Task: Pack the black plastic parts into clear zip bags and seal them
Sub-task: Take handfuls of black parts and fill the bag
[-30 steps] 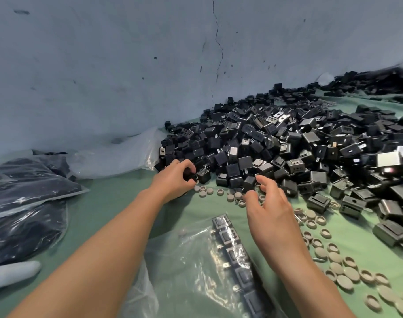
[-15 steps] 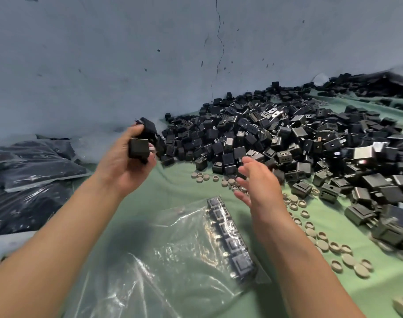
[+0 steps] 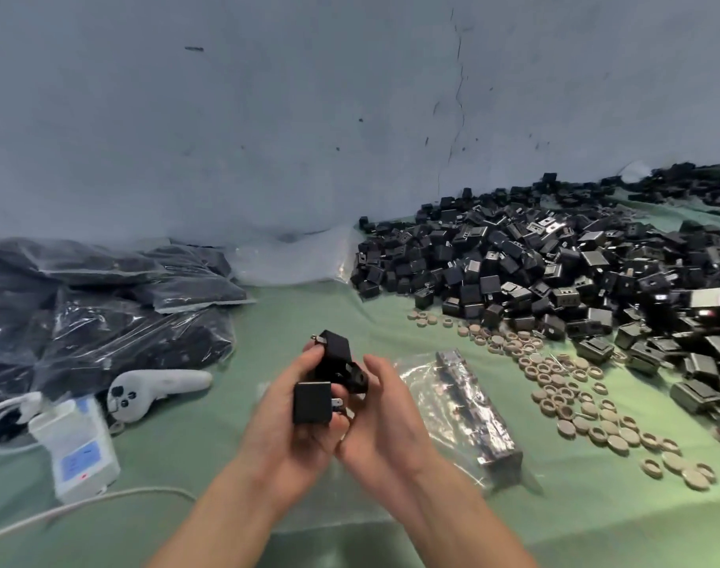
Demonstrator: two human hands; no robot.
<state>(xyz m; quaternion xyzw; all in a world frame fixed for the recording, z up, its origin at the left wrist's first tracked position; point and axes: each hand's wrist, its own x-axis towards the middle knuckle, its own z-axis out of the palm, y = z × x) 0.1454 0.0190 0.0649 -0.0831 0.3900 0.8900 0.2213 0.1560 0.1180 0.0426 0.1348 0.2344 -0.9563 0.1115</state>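
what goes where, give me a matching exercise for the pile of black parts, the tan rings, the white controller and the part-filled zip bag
Things
1. pile of black parts
2. tan rings
3. white controller
4. part-filled zip bag

Places
A. on the green cloth, left of the left hand, in front of the sealed bags
B. far right, against the wall
C. just right of the right hand
D. scattered along the pile's near edge

Pairs: 1-B, 2-D, 3-A, 4-C
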